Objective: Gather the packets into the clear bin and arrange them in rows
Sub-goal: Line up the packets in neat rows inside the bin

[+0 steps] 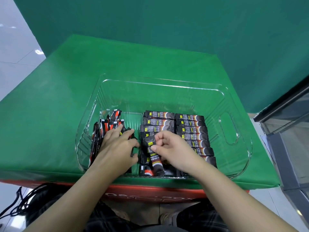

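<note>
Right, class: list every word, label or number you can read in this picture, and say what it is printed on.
"BOX", upside down: on the red box under the green cloth; the letters before it are unclear.
"COFFEE": on the packet pinched by the right hand; the rest of its print is too blurred.
Packets in rows: yellow tags and print, too small to read.
Loose packets under the left hand: unreadable.

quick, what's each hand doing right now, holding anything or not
Left hand: open, fingers spread, resting on the loose packets at the bin's left side.
Right hand: pinching one packet over the arranged rows.
</note>
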Demonstrator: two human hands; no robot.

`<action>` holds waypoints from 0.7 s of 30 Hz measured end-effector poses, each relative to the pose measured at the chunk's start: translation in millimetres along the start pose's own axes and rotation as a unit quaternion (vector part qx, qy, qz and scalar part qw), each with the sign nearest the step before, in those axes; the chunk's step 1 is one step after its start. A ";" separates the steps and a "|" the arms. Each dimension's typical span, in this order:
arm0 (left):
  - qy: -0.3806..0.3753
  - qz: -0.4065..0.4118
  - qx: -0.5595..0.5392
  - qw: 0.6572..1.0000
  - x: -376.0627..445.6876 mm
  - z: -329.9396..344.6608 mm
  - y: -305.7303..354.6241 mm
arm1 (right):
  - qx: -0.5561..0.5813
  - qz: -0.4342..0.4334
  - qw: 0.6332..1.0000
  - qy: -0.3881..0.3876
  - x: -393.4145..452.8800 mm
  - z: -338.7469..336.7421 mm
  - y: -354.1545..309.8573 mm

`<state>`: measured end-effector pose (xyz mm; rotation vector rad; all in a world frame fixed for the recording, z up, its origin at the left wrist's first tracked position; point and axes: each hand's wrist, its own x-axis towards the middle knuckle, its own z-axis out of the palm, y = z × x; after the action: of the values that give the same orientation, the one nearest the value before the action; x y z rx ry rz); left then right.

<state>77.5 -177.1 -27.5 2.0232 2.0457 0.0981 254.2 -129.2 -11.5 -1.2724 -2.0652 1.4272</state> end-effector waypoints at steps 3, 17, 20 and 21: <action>0.001 -0.001 -0.010 1.000 -0.4 0.5 -0.6 | -0.021 -0.021 0.999 0.030 -0.8 -11.4 -6.1; 0.001 -0.002 -0.007 1.000 0.0 -1.1 0.4 | -0.280 -0.067 0.951 -0.108 -13.6 7.8 -8.5; 0.003 -0.002 -0.012 1.000 -0.5 -1.0 0.1 | -0.296 -0.075 0.949 -0.081 -13.3 -2.5 -7.4; 0.003 -0.001 -0.012 1.000 -0.6 -1.0 0.1 | -0.296 -0.073 0.949 -0.078 -14.1 -7.5 -7.3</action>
<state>77.4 -177.5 -26.5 2.0088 2.0407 0.1295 263.6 -137.0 1.1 -1.1917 -2.7614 0.8887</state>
